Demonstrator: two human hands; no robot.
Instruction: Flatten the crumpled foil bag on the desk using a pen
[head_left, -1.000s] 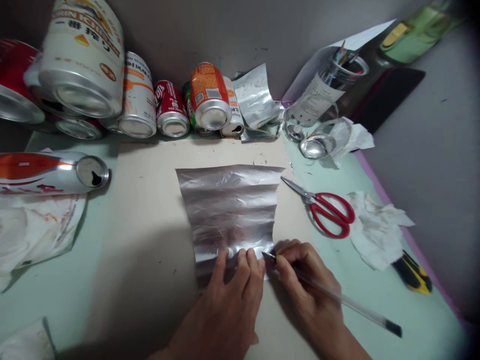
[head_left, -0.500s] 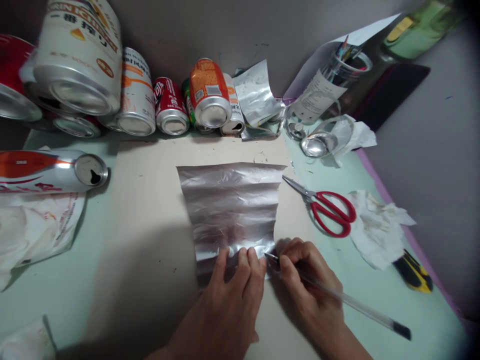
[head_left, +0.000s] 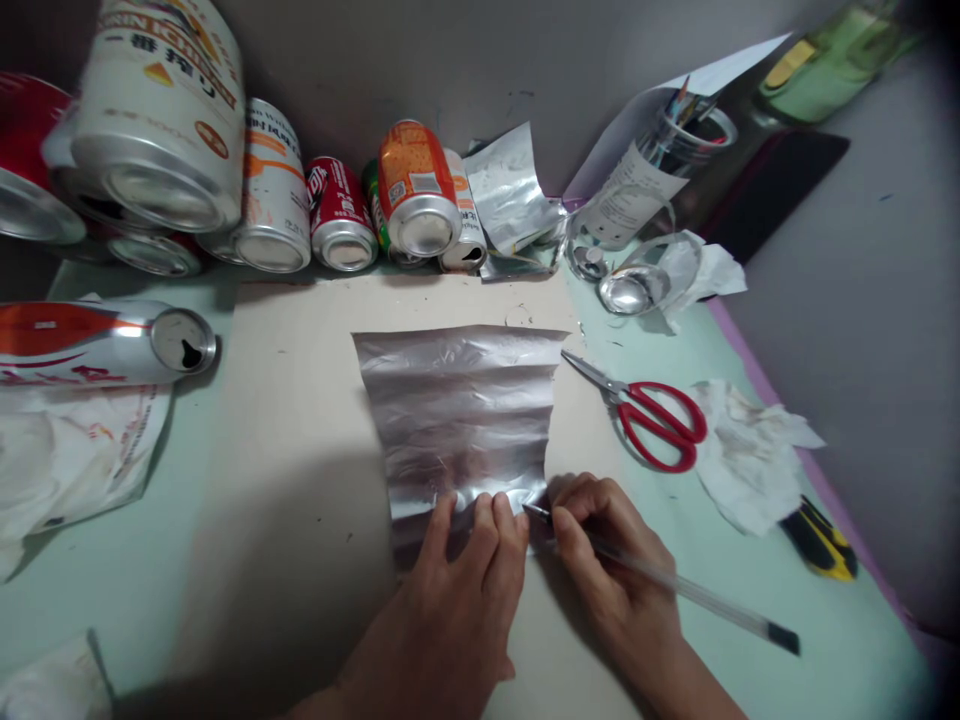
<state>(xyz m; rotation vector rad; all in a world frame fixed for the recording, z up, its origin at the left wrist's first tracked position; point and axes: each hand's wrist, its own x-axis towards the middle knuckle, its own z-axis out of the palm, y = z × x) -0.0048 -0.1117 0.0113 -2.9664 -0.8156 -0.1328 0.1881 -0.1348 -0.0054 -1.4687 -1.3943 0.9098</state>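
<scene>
- Surface (head_left: 82, 590): pale green, spanning the frame from left to right.
- Cream board (head_left: 292, 390): flat on the surface, through the centre of the frame.
- Metal sheet (head_left: 457, 430): silvery, rippled crosswise, lying on the cream board at the centre of the frame.
- Left hand (head_left: 454, 610): bottom centre; palm down, fingers slightly spread, fingertips resting on the lower part of the metal sheet and grasping nothing.
- Right hand (head_left: 619, 570): lower right, apart from the left hand; fingers closed on a pen.
- White can (head_left: 161, 120): upper left, the most prominent of several cans, its base facing the viewer.
- Lying can (head_left: 97, 345): left edge, on its side, opened end toward the centre.
- Clear jar (head_left: 637, 185): upper right, labelled, holding pencils or similar slim items.
- Scissors (head_left: 619, 390): red-handled, right of centre, tips just beside the sheet's upper right corner.
- Pen (head_left: 712, 597): slender, dark-ended, slanting to the lower right; its tip is over the sheet's lower right, just beside the left fingertips. Contact between tip and sheet cannot be told.
</scene>
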